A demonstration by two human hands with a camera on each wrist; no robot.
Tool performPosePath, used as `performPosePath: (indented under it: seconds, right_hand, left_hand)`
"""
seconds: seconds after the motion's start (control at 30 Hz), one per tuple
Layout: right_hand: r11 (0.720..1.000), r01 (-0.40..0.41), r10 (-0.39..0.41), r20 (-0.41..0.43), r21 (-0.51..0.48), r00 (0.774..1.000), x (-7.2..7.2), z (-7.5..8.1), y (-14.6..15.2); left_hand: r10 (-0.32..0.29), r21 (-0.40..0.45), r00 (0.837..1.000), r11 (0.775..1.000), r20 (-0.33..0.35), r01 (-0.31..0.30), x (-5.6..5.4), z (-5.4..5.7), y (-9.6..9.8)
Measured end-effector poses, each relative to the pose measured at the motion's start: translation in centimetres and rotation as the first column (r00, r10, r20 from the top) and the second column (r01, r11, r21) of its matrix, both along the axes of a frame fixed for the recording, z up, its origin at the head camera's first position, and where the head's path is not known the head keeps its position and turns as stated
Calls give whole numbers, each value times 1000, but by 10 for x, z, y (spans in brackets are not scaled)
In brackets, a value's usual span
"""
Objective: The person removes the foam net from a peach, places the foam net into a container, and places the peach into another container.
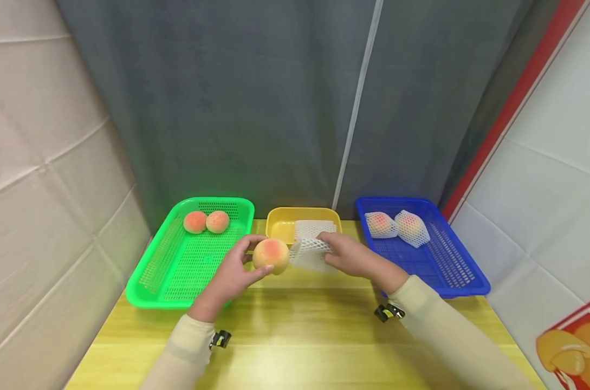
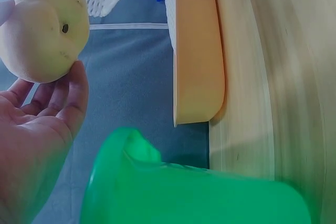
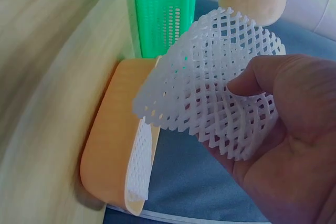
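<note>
A yellow-pink peach (image 1: 271, 256) is gripped in my left hand (image 1: 231, 273), thumb on the near side and fingers behind. In the left wrist view the stem end of the peach (image 2: 50, 32) faces the camera. My right hand (image 1: 351, 254) pinches a white foam net sleeve (image 3: 215, 77), with the thumb pressed on its mesh. The sleeve's near end is right beside the peach in the head view. Both hands are raised in front of a small yellow basket (image 1: 279, 214), where more white foam netting (image 1: 314, 227) lies.
A green basket (image 1: 150, 271) at the left holds two bare peaches (image 1: 218, 221). In the blue basket (image 1: 462, 260) at the right lie two net-wrapped peaches (image 1: 412, 227). All stand on a wooden table (image 1: 295, 346), with a grey curtain (image 1: 226, 108) behind.
</note>
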State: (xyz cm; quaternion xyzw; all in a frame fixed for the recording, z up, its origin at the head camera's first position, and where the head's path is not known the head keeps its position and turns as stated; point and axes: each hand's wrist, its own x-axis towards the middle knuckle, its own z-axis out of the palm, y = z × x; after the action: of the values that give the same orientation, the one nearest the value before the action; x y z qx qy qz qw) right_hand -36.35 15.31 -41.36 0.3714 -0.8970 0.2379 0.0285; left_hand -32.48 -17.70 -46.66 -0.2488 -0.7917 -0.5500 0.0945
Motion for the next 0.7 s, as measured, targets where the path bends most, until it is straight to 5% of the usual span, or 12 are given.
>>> performPosePath:
  seconds: [0.43,0.7]
  right_hand:
    - [994,109,-108,-129,-1,986,-70,21,-32]
    - [985,169,-157,-223,32,962,-114,13,-63]
  left_hand:
    - [20,9,1000,1000,-3,-20,1,4,-9]
    - [37,1,999,999,5,-37,3,3,-12]
